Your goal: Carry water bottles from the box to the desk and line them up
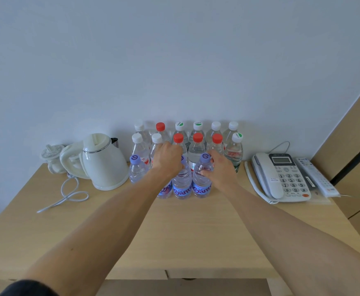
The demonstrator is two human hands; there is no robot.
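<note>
Pale wall behind; wooden worktop [196, 231] carrying, largest to smallest: white kettle [104, 161] at left, desk telephone [281, 178] at right with remote control [316, 178] beside it, then water bottles in rows against the wall. Back two rows [196, 135] upright and packed cap to cap; front row of purple-capped bottles just before them. Left hand [168, 159] over the middle front bottle [182, 184], fingers curled round its neck. Right hand [219, 167] on the neighbouring front bottle [202, 180], fingers and thumb clamped round its shoulder. Box out of view. Likely risks: knuckles nudging the red-capped bottles [197, 146] immediately behind and toppling several in a chain; held bottles set touching and tipping the purple-capped bottle [136, 169] at the left end; uneven spacing in the front row.
</note>
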